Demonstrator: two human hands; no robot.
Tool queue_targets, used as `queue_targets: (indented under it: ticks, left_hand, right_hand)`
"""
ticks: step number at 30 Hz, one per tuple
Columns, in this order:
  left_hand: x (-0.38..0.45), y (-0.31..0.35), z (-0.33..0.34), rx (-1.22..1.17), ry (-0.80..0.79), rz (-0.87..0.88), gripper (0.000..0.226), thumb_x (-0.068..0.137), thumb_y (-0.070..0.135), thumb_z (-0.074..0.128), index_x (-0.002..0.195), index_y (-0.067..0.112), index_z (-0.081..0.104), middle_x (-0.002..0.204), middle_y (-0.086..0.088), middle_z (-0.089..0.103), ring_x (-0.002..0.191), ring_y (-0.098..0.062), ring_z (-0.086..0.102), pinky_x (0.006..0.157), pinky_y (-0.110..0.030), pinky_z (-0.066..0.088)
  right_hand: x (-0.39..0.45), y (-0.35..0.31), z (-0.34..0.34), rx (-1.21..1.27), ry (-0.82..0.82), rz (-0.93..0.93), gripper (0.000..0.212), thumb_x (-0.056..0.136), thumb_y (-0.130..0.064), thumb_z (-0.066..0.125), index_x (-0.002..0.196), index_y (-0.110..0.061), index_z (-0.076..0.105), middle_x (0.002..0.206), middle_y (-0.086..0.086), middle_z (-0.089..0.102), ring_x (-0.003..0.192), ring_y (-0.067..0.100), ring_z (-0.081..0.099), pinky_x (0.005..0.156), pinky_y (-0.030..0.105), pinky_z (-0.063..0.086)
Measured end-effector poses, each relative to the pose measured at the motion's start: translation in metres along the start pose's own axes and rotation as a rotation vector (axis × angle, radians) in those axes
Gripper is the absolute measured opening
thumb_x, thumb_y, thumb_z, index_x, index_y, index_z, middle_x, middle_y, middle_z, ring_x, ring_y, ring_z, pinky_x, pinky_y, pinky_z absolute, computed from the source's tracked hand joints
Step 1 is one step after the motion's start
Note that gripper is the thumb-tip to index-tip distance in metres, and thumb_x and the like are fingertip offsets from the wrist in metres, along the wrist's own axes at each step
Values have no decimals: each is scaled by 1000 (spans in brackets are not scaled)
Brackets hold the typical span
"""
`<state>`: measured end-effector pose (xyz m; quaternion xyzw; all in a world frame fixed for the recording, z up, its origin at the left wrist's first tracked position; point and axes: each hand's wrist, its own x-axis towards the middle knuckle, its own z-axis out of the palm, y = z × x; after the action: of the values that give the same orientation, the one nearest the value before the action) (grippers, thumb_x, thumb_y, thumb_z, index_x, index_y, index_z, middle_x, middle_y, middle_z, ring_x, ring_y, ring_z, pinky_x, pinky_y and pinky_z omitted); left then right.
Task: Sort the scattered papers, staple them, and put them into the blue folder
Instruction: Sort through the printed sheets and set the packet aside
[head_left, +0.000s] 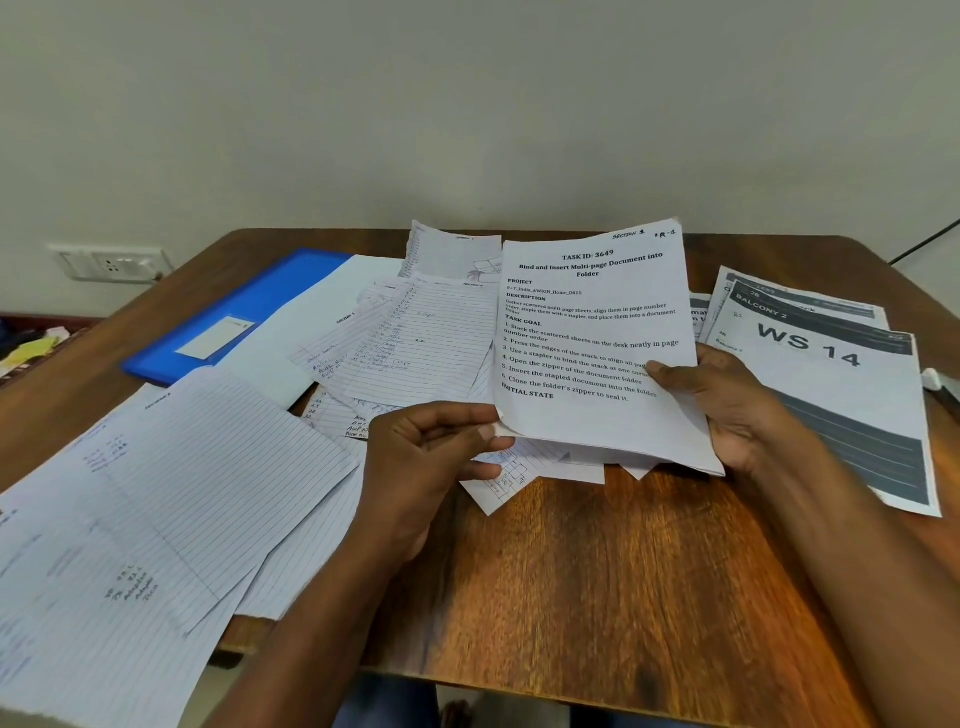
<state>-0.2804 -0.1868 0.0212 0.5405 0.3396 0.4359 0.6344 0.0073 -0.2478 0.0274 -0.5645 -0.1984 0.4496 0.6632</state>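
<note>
Nearest camera: bare forearms reach in over the wooden desk (597, 571); a large ruled sheet (171, 467) lies at the near left.
Right hand (727, 405): its grip holds a thin stack of papers by the right edge, thumb across the printed task sheet (592, 338) on top.
Left hand (431, 457): its fingers pinch the stack's lower left corner.
Loose papers: handwritten ruled pages (415, 343) lie overlapping mid-desk; the "WS 14" printouts (831, 384) lie to the right.
Blue folder (244, 312): flat at the far left, partly covered by a white sheet.
Stapler: cannot be identified.
Step in hand: likely gathering and ordering pages.
Doing it well: check the section marks at each page's top, then tap the edges square before stapling.
Room: plain pale wall; a switch socket (111, 262) at the left.
</note>
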Motion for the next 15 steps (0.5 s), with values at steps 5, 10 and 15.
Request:
queue_targets:
  ticks: [5,10,15]
  left_hand:
    - [0,1,-1,-43,-36,19,27,93,-15,64,100,5,80,92,-18,80,91,-30,80,60,-29,64]
    - [0,0,0,-57,-33,19,24,89,-13,70,101,5,80,94,-19,80,91,-30,80,58,-28,63]
    - [-1,1,0,-56,-36,31,26,80,-1,81,105,5,79,95,-19,80,89,-30,80,56,-28,62]
  right_hand:
    - [3,1,-2,-16,8,-7,43,93,9,64,134,-2,64,126,18,72,119,38,68,88,49,59]
    - [5,2,-3,-18,5,-10,43,92,9,65,134,-2,64,126,18,73,119,38,68,89,51,58]
    - [5,3,-3,-5,-1,-10,45,92,10,64,135,-2,63,126,18,73,118,37,69,88,46,60]
